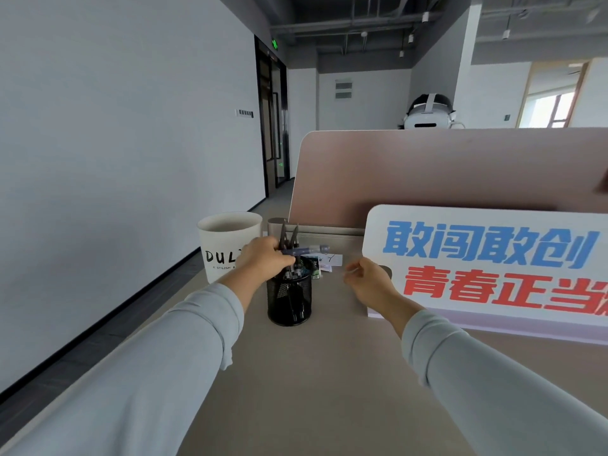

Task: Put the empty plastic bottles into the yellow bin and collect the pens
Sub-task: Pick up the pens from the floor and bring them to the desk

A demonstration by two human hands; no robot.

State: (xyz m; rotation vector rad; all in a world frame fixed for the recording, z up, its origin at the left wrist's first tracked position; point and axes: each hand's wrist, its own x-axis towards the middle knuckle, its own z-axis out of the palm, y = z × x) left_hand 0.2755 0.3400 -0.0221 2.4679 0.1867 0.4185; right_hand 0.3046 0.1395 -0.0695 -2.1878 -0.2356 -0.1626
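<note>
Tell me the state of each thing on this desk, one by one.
Left hand: grips a bunch of pens at the holder's mouth.
Pen holder: upright on the desk, pens standing in it.
Right hand: fingers curled beside the sign; unclear whether it holds anything.
White bin: upright, open-topped, contents hidden.
Sign: standing on its long edge before the partition.

On white bucket (219,239): "DUL", "A STYLISH", cut off. On sign board (427,218): blue "敢闯敢创", red "青春正当".
</note>
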